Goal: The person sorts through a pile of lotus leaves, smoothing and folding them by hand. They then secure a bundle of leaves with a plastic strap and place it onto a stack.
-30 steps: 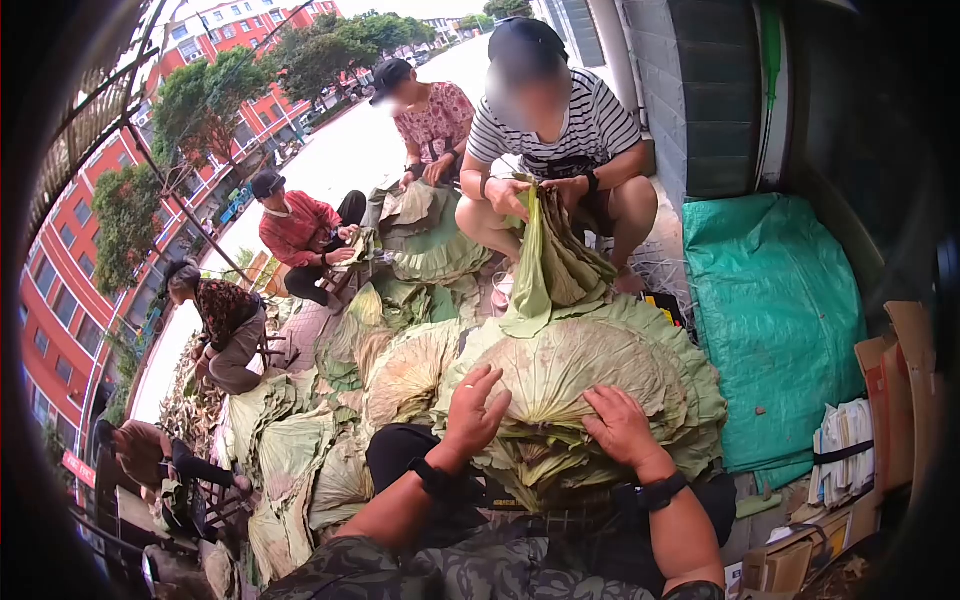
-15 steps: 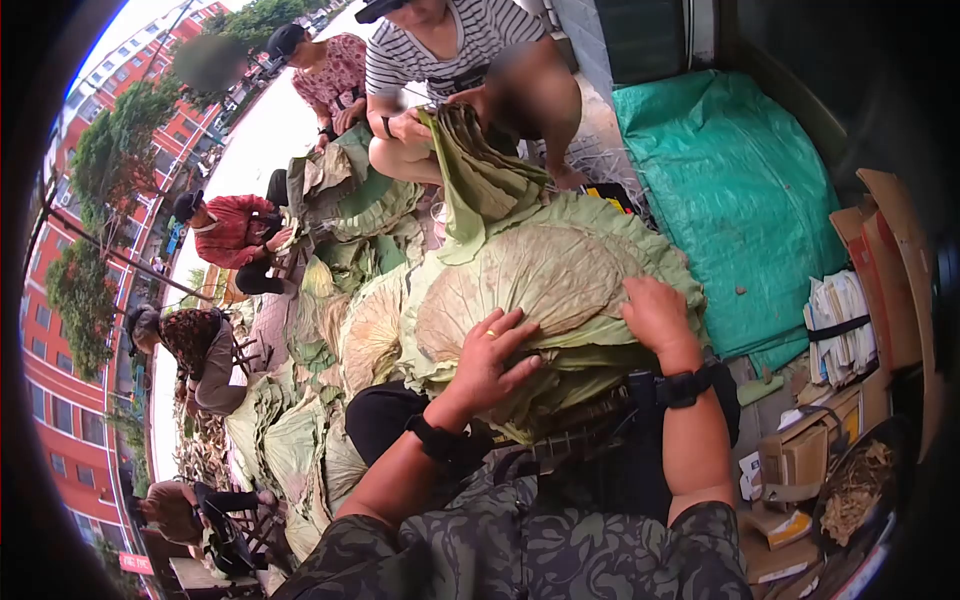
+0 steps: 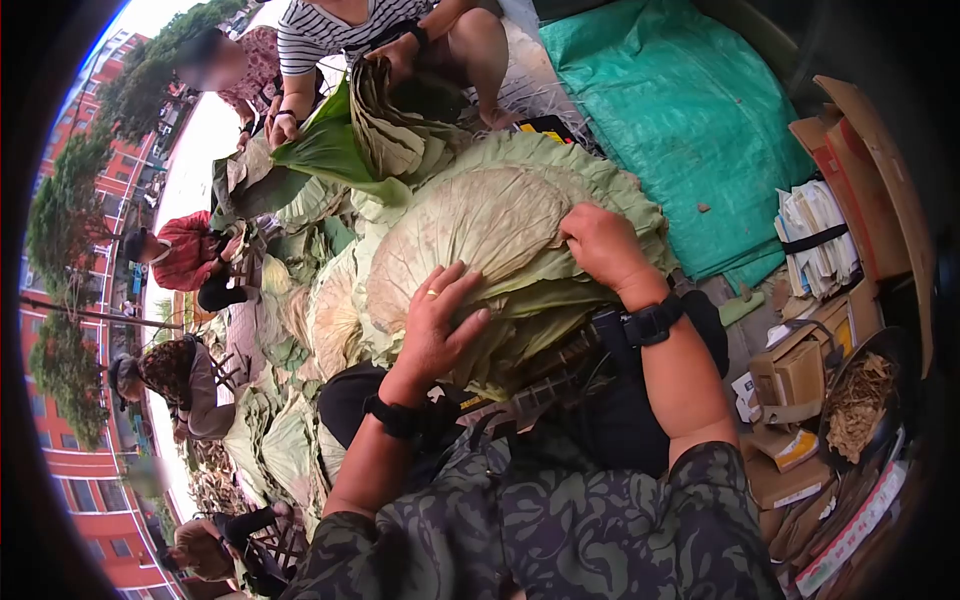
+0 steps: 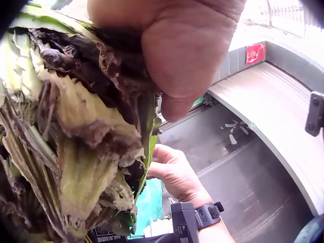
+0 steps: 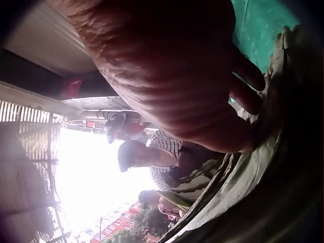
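A thick stack of large, wilted lotus leaves (image 3: 470, 240) lies before me, its top leaf brownish with ribs fanning outward. On its near left side rests my left hand (image 3: 437, 325), fingers spread and nearly straight over the top leaf. My right hand (image 3: 605, 250) pinches the right edge of the leaves with bent fingers. In the left wrist view the folded, ragged leaf ends (image 4: 86, 167) hang below the left palm, and the right hand (image 4: 174, 169) shows beyond them. The right wrist view has the palm (image 5: 172, 76) close over the leaf edge (image 5: 248, 172), its fingertips partly hidden.
Opposite, a person in a striped shirt (image 3: 330, 45) holds a folded bundle of leaves (image 3: 390, 130). A green tarp (image 3: 680, 130) lies at the right, with cardboard boxes (image 3: 790, 380) and bundled papers (image 3: 815, 235) nearer me. More leaves (image 3: 285, 430) and seated people are at the left.
The head view has turned, shifting the scene left and up. My right hand has gone from lying flatter on the stack to bent fingers at its edge. The person opposite has spread a greener leaf.
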### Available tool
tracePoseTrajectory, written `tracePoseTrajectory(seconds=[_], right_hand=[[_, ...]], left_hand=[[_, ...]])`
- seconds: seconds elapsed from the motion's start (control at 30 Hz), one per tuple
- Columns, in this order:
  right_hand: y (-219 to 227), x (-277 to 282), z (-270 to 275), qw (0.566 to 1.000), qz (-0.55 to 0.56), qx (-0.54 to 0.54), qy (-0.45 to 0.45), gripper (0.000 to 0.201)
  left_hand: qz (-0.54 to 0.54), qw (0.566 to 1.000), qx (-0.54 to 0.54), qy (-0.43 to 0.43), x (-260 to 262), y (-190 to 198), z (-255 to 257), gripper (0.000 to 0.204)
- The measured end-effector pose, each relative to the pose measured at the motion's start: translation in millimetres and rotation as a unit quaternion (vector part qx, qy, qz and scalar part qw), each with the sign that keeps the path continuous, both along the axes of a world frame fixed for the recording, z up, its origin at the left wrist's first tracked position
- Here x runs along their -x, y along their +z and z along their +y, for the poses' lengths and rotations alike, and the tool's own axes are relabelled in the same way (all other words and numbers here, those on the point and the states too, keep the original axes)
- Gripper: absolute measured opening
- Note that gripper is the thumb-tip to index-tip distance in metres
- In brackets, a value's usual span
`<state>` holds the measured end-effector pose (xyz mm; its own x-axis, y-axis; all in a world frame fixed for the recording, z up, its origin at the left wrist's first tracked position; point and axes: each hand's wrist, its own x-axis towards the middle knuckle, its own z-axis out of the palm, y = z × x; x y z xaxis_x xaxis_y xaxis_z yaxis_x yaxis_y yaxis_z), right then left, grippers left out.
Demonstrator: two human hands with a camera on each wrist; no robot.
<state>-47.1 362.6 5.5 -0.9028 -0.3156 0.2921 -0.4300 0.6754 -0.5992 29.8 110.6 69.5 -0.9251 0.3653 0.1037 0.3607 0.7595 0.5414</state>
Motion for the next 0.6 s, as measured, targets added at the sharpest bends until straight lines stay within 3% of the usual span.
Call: tracePoseTrajectory(seconds=[0.07, 0.2, 0.3, 0.4, 0.47, 0.53, 0.6], right_hand=[[-1, 4, 3, 0.998, 0.036, 0.033, -0.045, 0.003], [1, 6, 11, 0.993, 0.048, 0.102, -0.043, 0.004], [-3, 7, 18, 0.992, 0.082, 0.09, -0.014, 0.005], [-8, 2, 12, 0.999, -0.016, -0.044, -0.008, 0.007], [9, -1, 10, 0.999, 0.009, -0.032, -0.033, 0.011], [13, 0, 14, 0.993, 0.026, 0.074, -0.086, 0.016], [14, -1, 13, 0.993, 0.036, 0.066, -0.089, 0.017]], left_hand=[[-0.003, 1.0, -0.006, 0.002, 0, 1, 1, 0.045], [-0.006, 1.0, 0.008, -0.008, 2, 2, 0, 0.046], [-0.02, 0.999, 0.039, -0.032, 4, 6, 0, 0.045], [-0.015, 0.996, 0.074, -0.045, 5, 7, -2, 0.054], [-0.064, 0.996, -0.056, -0.039, 8, 11, -9, 0.058], [-0.025, 0.981, -0.183, 0.067, 12, 17, -17, 0.062], [0.082, 0.944, -0.204, 0.248, 27, 14, -35, 0.071]])
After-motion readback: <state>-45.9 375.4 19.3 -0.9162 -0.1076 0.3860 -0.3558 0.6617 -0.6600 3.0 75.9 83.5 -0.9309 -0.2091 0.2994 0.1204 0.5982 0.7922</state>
